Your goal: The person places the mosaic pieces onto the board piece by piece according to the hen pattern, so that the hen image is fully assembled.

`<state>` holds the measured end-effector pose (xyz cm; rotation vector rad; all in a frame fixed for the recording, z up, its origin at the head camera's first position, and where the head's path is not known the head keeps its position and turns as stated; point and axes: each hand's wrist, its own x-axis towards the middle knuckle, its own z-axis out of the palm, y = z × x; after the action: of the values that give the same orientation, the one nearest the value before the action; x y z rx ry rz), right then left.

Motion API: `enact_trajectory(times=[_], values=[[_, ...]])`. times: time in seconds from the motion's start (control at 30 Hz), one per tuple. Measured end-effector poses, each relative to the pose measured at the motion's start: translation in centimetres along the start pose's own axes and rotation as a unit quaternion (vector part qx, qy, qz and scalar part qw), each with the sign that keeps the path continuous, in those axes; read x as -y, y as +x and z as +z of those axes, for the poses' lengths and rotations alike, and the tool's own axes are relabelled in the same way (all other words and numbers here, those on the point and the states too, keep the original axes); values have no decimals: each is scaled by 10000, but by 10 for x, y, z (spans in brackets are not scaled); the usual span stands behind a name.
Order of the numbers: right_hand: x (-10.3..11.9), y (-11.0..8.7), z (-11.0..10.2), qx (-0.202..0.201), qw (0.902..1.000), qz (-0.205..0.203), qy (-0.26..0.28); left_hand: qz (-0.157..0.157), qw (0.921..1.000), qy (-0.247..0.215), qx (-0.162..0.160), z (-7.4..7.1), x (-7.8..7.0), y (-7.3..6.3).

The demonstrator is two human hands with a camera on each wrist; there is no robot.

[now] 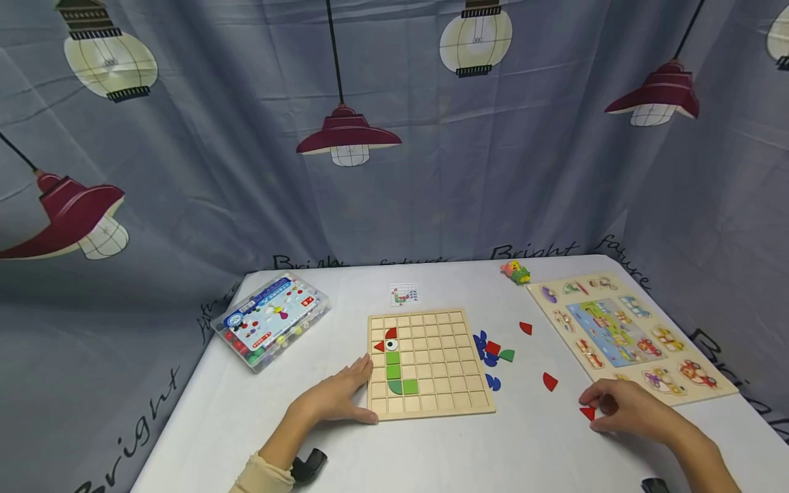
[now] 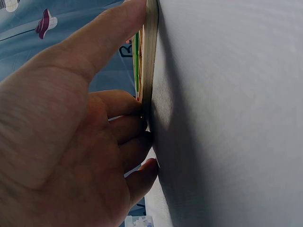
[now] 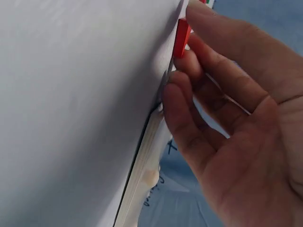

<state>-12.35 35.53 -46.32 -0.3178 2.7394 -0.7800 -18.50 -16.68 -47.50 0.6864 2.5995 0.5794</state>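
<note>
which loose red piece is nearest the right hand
The red piece pinched by the right hand; the other loose red pieces lie untouched, nearer the grid board.

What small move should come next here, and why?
Probably lift the small red triangular piece toward the square wooden grid board: the right grip pinches it low at the white tabletop, the left grip touches the board's edge, and most of the board shows bare.
</note>
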Motion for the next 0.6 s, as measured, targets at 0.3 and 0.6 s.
enact_trajectory(times=[0.3, 0.6], values=[[4, 4, 5, -60, 9992, 388, -42, -16, 10000, -17, 34, 2, 1, 0], [3, 6, 5, -40, 9991, 426, -14, 10, 10000, 6, 10, -1, 0, 0]])
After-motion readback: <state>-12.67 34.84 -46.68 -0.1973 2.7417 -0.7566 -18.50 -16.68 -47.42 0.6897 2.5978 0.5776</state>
